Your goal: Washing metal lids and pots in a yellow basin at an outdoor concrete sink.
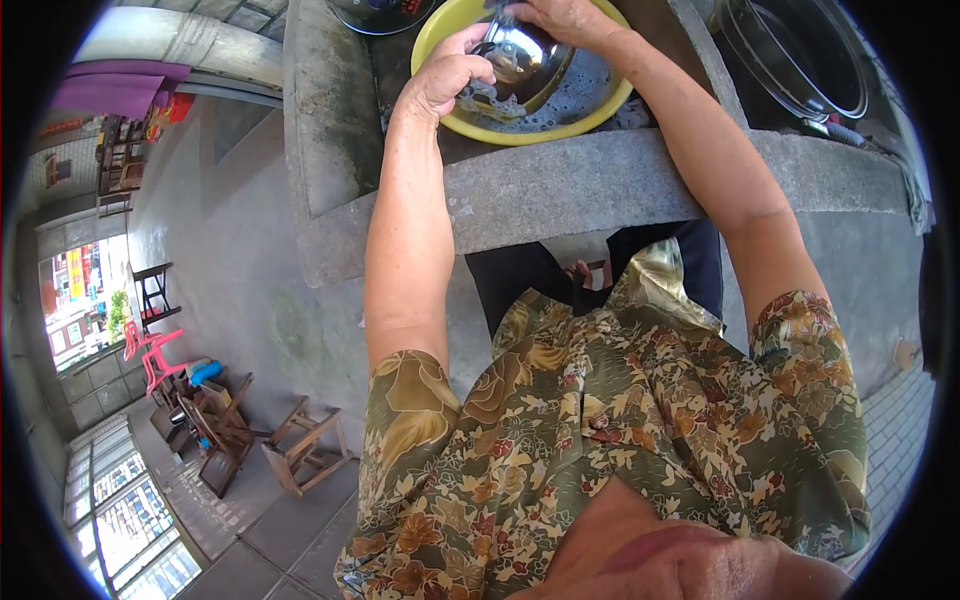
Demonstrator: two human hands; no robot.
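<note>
A shiny rounded metal pot (520, 62) is tilted inside a yellow plastic basin (560, 133) with sudsy water. My left hand (452, 78) grips its near-left side, thumb on the metal beside a small dark fitting. At its far side is my right hand (565, 20), fingers bent down against the metal; the upper picture edge partly cuts that hand off. Whether a cloth or scrubber is under the right fingers cannot be seen. The basin sits in a rough concrete sink (560, 185), and both forearms reach over its front wall.
A dark round lid (385, 12) lies in the sink's far left. Right of the sink stands a large dark pan (790, 60) with a long handle. On the floor at left are wooden stools (305, 445) and a pink plastic chair (155, 355).
</note>
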